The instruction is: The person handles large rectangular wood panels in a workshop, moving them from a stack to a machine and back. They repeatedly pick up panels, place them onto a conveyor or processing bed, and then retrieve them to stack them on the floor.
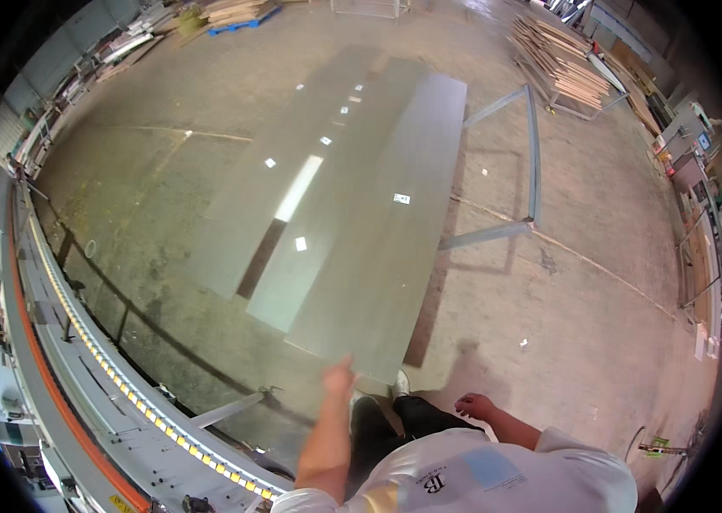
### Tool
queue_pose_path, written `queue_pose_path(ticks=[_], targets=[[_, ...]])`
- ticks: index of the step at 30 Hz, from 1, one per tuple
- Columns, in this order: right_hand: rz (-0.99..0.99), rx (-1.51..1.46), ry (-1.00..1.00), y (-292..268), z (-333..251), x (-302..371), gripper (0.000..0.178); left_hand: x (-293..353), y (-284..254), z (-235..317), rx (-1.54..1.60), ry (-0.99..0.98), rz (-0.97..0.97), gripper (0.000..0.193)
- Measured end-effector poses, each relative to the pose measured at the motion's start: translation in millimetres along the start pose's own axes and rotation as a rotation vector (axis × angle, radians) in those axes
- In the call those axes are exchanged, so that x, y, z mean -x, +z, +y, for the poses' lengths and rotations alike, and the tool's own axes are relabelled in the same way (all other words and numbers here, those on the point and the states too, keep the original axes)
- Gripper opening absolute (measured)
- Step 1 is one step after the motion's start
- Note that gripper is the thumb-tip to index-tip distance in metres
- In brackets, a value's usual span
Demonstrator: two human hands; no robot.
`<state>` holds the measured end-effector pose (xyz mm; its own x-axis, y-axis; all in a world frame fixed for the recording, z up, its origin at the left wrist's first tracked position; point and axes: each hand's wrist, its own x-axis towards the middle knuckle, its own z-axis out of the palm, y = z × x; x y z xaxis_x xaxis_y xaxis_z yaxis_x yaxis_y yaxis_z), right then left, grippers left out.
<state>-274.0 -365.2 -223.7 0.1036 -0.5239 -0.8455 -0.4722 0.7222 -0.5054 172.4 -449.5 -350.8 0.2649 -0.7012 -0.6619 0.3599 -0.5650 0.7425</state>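
Long grey-brown flat panels point(369, 295) lie side by side and partly overlapping in front of me, with several small white labels on them. My left hand point(340, 376) reaches forward over the near edge of the closest panel, one finger stretched out. Whether it touches the panel I cannot tell, and nothing shows in it. Lower and further right, my right hand point(475, 405) hangs beside my body with loosely curled fingers and no visible object. One white label point(401, 198) sits on the right-hand panel.
A grey metal frame point(534, 162) juts out right of the panels. Along my left runs a long machine point(122, 380) with a yellow-and-white row and an orange strip. Stacked boards point(562, 68) stand at the far right, and a blue pallet point(246, 23) at the far left.
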Motion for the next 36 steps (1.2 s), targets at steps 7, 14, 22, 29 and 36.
queue_pose_path(ticks=[7, 14, 22, 29, 36], targets=[[0.058, 0.229, -0.127, -57, -2, -87, 0.025, 112, 56, 140, 0.264, 0.07, 0.082, 0.028], [0.4, 0.331, -0.589, -82, -16, -74, 0.023, 157, 37, 161, 0.098, 0.114, 0.111, 0.029], [0.477, -0.316, -0.604, -91, -160, -5, 0.023, 91, -85, 129, -0.203, 0.253, 0.051, 0.054], [0.363, -0.309, -0.602, 4, -76, 88, 0.026, 172, -48, 227, 0.454, 0.086, 0.054, 0.022], [0.261, -0.41, -0.543, 30, -104, 162, 0.023, 163, -100, 217, 0.438, 0.054, 0.052, 0.021]])
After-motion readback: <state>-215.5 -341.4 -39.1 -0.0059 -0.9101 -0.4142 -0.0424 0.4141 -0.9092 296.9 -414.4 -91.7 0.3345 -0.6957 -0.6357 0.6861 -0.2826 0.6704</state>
